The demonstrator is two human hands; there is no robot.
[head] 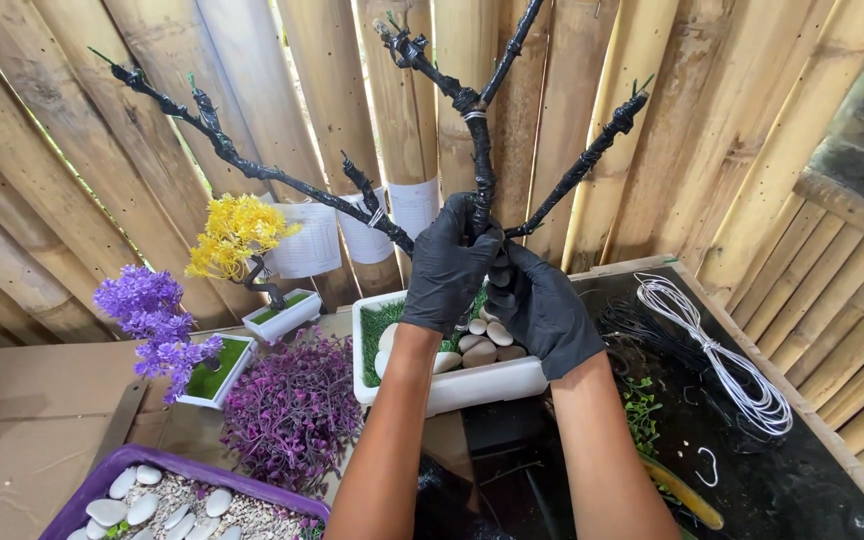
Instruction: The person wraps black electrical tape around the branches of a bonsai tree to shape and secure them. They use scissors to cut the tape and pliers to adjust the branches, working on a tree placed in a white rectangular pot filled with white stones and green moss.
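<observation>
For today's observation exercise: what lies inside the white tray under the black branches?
Inside the white tray lie green grass mat and smooth pale stones. The gloved left hand and right hand grip the black branches, hiding the tray's middle and the trunk's foot.

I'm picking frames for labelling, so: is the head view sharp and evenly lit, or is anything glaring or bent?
Head view: sharp on both gloved hands, left hand, right hand; daylight glares through gaps in the bamboo wall; the wall's edges bow from wide-angle distortion; shadows are soft.
</observation>
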